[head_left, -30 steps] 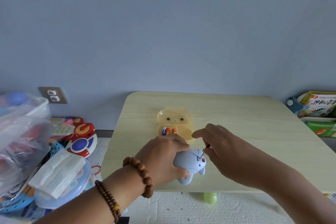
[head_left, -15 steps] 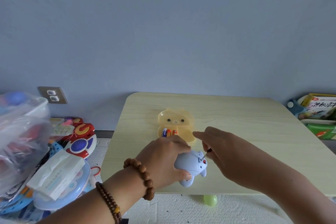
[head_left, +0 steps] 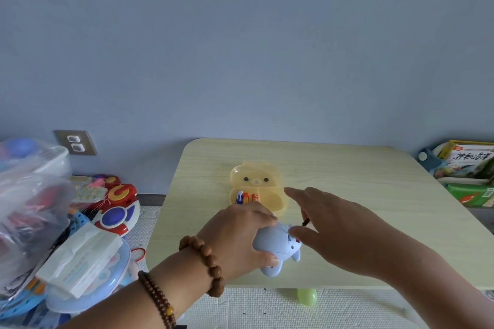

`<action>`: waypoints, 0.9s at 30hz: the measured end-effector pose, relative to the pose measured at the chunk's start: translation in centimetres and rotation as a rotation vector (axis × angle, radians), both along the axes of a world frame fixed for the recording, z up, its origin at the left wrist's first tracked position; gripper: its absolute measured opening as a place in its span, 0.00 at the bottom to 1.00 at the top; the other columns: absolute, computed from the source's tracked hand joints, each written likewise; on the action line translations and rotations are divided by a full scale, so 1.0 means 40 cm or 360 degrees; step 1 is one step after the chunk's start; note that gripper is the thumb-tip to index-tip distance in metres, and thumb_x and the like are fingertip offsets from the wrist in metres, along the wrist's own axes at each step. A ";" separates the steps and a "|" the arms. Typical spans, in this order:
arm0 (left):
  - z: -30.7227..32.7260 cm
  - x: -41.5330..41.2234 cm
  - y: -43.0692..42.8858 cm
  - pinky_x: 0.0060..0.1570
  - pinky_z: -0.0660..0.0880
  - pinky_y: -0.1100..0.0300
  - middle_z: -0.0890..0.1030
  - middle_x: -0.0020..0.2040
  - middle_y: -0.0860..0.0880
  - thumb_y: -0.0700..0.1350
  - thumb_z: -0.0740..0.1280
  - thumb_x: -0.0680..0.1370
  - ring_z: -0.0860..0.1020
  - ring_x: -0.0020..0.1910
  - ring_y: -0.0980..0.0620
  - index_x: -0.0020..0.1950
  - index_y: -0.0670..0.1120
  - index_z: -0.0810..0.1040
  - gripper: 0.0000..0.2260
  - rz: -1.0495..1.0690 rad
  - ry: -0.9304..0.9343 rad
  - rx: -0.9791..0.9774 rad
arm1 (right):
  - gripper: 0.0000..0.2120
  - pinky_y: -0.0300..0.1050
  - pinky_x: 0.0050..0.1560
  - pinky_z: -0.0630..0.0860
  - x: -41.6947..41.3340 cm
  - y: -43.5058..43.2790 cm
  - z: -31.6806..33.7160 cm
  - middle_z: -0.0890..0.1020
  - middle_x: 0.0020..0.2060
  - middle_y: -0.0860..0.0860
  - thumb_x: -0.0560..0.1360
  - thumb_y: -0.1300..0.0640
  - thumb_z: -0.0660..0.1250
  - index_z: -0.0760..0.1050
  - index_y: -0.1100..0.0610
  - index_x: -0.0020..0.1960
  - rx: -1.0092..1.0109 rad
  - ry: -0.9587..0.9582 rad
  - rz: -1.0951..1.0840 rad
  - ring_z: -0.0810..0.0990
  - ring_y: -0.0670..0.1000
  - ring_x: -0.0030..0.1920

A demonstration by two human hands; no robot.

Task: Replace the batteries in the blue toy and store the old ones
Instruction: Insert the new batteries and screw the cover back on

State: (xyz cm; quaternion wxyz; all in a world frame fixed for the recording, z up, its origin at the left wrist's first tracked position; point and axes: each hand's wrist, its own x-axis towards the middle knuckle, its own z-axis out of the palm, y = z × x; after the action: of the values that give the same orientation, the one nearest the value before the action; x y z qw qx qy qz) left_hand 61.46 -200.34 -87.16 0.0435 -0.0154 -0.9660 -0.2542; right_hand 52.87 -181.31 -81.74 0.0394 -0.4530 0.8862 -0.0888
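On the pale wooden table, near its front edge, the left hand clamps the small blue plastic animal toy so it cannot turn. Just behind it, the open yellow bear-shaped case keeps batteries within reach. The right hand pinches a thin dark screwdriver (tip hidden), index finger extended.

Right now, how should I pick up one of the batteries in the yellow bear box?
Pinch one battery by its far end, coming from above. The batteries lie side by side in the left pocket of the open box, so their sides are crowded, and the left hand covers their near ends.
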 end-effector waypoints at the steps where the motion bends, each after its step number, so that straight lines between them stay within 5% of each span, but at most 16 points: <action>1: 0.001 0.001 0.000 0.61 0.73 0.60 0.73 0.67 0.63 0.58 0.74 0.69 0.73 0.62 0.59 0.68 0.55 0.75 0.29 0.0005 0.0006 0.0003 | 0.26 0.43 0.55 0.74 0.001 0.000 0.002 0.74 0.60 0.40 0.82 0.41 0.56 0.53 0.40 0.78 0.0006 0.0025 -0.0006 0.75 0.44 0.55; 5: 0.003 0.001 0.000 0.61 0.74 0.58 0.73 0.67 0.62 0.59 0.74 0.69 0.74 0.62 0.58 0.67 0.55 0.75 0.28 0.0003 0.0000 -0.0016 | 0.21 0.44 0.55 0.76 -0.007 0.002 -0.009 0.77 0.64 0.39 0.83 0.45 0.55 0.58 0.39 0.76 0.0001 0.0105 -0.0010 0.78 0.47 0.60; 9: -0.001 -0.001 0.001 0.61 0.74 0.57 0.73 0.67 0.62 0.59 0.73 0.68 0.74 0.62 0.58 0.67 0.56 0.75 0.28 0.0002 -0.0003 -0.0023 | 0.26 0.37 0.50 0.74 -0.012 0.004 -0.019 0.69 0.50 0.34 0.80 0.54 0.63 0.61 0.39 0.75 0.0003 0.0026 0.0033 0.71 0.39 0.49; 13: -0.003 -0.004 0.001 0.62 0.74 0.58 0.73 0.67 0.64 0.59 0.73 0.68 0.73 0.62 0.59 0.68 0.56 0.75 0.29 0.0006 -0.0008 -0.0001 | 0.22 0.42 0.58 0.74 -0.005 0.004 -0.008 0.74 0.59 0.36 0.81 0.40 0.57 0.62 0.39 0.74 -0.0061 0.0057 -0.0012 0.75 0.42 0.61; 16: -0.004 -0.003 0.001 0.62 0.73 0.59 0.72 0.67 0.64 0.59 0.74 0.68 0.73 0.63 0.59 0.68 0.56 0.74 0.29 0.0014 -0.0006 -0.0005 | 0.17 0.44 0.57 0.75 -0.003 -0.003 -0.010 0.77 0.63 0.37 0.83 0.43 0.55 0.66 0.40 0.71 -0.0061 0.0091 -0.0036 0.78 0.45 0.61; 19: -0.008 -0.004 0.002 0.62 0.73 0.58 0.72 0.67 0.64 0.60 0.73 0.68 0.72 0.63 0.59 0.68 0.57 0.74 0.29 -0.0003 0.0001 -0.0015 | 0.19 0.38 0.52 0.74 0.000 -0.004 -0.009 0.73 0.50 0.29 0.81 0.52 0.61 0.67 0.39 0.70 -0.0034 0.0025 -0.0042 0.76 0.40 0.54; 21: -0.009 -0.007 0.003 0.62 0.73 0.58 0.72 0.67 0.64 0.60 0.73 0.68 0.73 0.63 0.59 0.68 0.57 0.74 0.29 -0.0010 -0.0004 -0.0017 | 0.23 0.39 0.51 0.75 0.001 -0.006 -0.005 0.69 0.48 0.34 0.79 0.56 0.63 0.66 0.38 0.71 -0.0009 0.0017 -0.0019 0.73 0.40 0.50; 25: -0.009 -0.007 0.002 0.62 0.74 0.58 0.73 0.67 0.64 0.60 0.74 0.68 0.74 0.62 0.59 0.68 0.56 0.75 0.29 0.0010 0.0002 0.0004 | 0.21 0.44 0.57 0.75 0.006 -0.013 0.002 0.75 0.60 0.38 0.81 0.40 0.58 0.64 0.39 0.72 -0.0026 0.0065 -0.0068 0.77 0.44 0.60; 27: -0.007 -0.006 0.002 0.62 0.74 0.57 0.73 0.67 0.63 0.60 0.74 0.68 0.73 0.63 0.58 0.68 0.56 0.75 0.29 0.0007 0.0005 -0.0002 | 0.18 0.44 0.56 0.76 0.002 -0.016 -0.008 0.77 0.61 0.39 0.82 0.41 0.56 0.66 0.39 0.71 -0.0041 0.0080 -0.0099 0.78 0.44 0.59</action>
State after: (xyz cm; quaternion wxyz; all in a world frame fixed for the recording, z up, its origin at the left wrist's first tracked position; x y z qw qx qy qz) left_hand 61.22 -200.27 -87.46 0.0455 -0.0136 -0.9662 -0.2535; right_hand 52.95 -181.97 -82.04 0.0085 -0.4277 0.8994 -0.0899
